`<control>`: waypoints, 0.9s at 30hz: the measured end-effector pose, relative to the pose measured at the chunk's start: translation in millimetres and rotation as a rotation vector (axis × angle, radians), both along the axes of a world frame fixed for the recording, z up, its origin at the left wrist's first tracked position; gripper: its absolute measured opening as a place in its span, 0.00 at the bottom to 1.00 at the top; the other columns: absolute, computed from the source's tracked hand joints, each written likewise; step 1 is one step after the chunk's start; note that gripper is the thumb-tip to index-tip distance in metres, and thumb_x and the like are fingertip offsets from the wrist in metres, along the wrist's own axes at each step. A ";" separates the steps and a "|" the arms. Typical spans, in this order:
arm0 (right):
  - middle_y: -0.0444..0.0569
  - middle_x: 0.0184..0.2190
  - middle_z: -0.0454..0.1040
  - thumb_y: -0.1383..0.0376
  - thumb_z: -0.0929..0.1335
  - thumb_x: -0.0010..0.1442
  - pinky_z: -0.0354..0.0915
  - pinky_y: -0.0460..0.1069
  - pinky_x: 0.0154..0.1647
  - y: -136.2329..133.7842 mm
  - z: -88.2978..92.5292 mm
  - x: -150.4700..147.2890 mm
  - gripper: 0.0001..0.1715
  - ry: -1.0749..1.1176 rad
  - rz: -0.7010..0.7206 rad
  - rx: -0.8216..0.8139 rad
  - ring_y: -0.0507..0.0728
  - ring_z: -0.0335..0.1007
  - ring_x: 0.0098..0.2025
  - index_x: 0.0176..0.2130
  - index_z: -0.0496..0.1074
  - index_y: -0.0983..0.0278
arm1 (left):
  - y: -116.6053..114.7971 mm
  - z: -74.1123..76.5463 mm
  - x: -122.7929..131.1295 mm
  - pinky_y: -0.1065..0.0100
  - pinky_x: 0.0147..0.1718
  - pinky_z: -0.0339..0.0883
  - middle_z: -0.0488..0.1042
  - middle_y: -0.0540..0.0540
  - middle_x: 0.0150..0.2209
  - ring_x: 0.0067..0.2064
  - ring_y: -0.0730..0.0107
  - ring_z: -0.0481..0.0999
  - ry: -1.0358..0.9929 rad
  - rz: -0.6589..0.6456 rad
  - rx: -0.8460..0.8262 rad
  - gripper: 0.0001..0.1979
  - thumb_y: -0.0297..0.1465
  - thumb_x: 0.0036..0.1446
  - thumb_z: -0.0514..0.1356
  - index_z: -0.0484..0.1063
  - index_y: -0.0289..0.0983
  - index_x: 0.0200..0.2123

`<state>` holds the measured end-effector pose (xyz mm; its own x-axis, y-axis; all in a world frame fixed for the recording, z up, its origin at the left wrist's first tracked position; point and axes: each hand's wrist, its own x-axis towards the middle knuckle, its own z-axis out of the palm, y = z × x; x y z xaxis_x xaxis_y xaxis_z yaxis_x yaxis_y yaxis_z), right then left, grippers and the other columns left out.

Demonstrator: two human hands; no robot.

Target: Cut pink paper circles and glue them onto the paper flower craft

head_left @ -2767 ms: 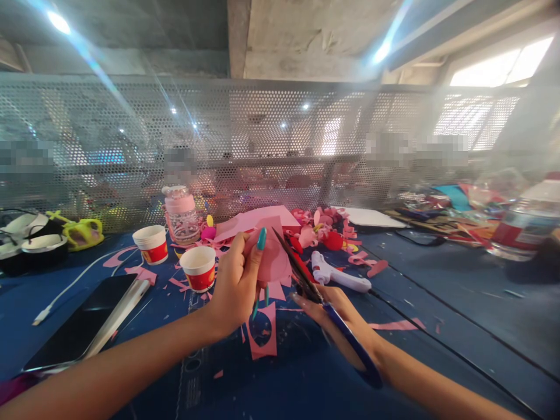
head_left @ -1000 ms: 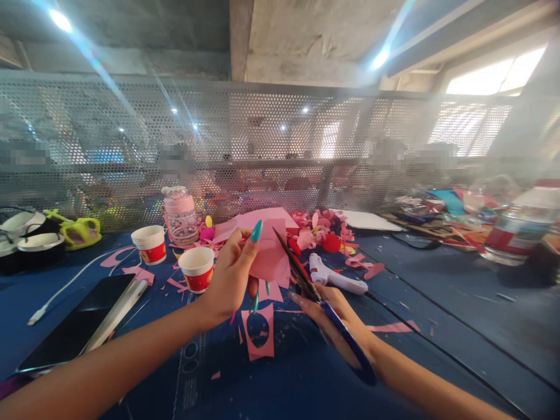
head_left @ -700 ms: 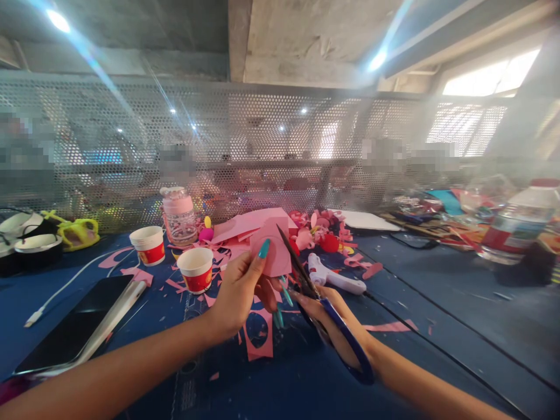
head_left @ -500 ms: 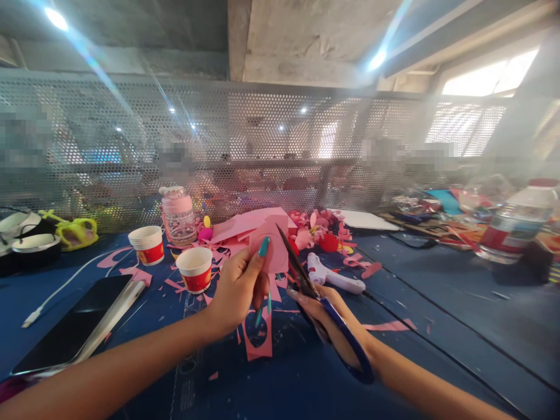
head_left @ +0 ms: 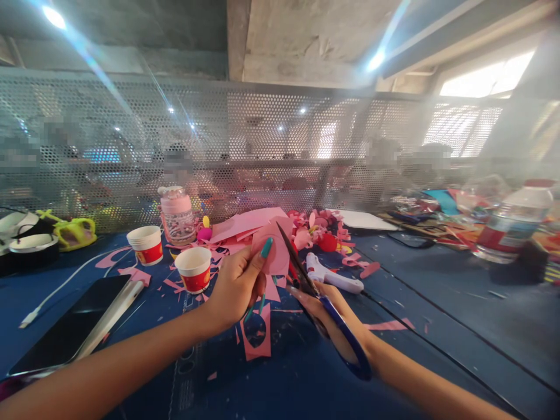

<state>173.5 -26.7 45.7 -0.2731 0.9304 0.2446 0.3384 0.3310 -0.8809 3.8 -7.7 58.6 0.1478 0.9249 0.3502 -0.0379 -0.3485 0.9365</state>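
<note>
My left hand (head_left: 240, 279) pinches a small piece of pink paper (head_left: 279, 252) between thumb and fingers, holding it up over the table. A faint curved line shows on the paper. Round the blue handles of a pair of scissors (head_left: 335, 318) my right hand (head_left: 339, 309) is closed. The dark blades point up and away, close to the paper's right edge; whether they touch it I cannot tell. Below my left hand lies a pink offcut (head_left: 258, 335) with an oval hole. Pink sheets (head_left: 245, 224) and scraps lie behind.
Two paper cups (head_left: 193, 270) and a pink-lidded bottle (head_left: 176, 216) stand left of my hands. A phone (head_left: 74, 324) lies at far left. On the right are a white glue gun (head_left: 335, 274) with its black cord and a large plastic bottle (head_left: 511, 224). A perforated metal screen (head_left: 271, 128) rises behind.
The pink paper has turned slightly in my left hand. My right hand still holds the scissors in nearly the same place. The whole view has shifted a little.
</note>
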 end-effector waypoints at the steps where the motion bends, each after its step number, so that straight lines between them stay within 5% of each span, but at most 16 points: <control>1: 0.38 0.15 0.51 0.45 0.62 0.54 0.47 0.45 0.19 0.1 -0.4 -0.3 0.26 0.004 -0.007 0.011 0.48 0.46 0.19 0.20 0.56 0.62 | 0.0 0.0 0.0 0.79 0.07 0.45 0.62 0.56 0.11 0.09 0.84 0.55 -0.001 -0.001 0.001 0.21 0.48 0.54 0.54 0.61 0.36 0.23; 11: 0.39 0.18 0.53 0.49 0.62 0.56 0.48 0.45 0.20 9.9 -8.0 7.8 0.22 -0.073 0.056 0.032 0.48 0.47 0.20 0.23 0.59 0.63 | 0.9 2.8 -2.2 0.79 0.07 0.44 0.63 0.56 0.11 0.09 0.83 0.56 0.034 0.017 0.033 0.20 0.48 0.54 0.54 0.61 0.36 0.25; 27: 0.40 0.18 0.54 0.48 0.62 0.55 0.51 0.46 0.22 3.6 0.3 3.2 0.25 -0.103 -0.050 0.087 0.49 0.50 0.22 0.20 0.60 0.64 | 5.8 0.9 -5.3 0.80 0.07 0.44 0.62 0.57 0.12 0.09 0.85 0.55 0.085 0.016 0.105 0.20 0.47 0.56 0.52 0.60 0.36 0.23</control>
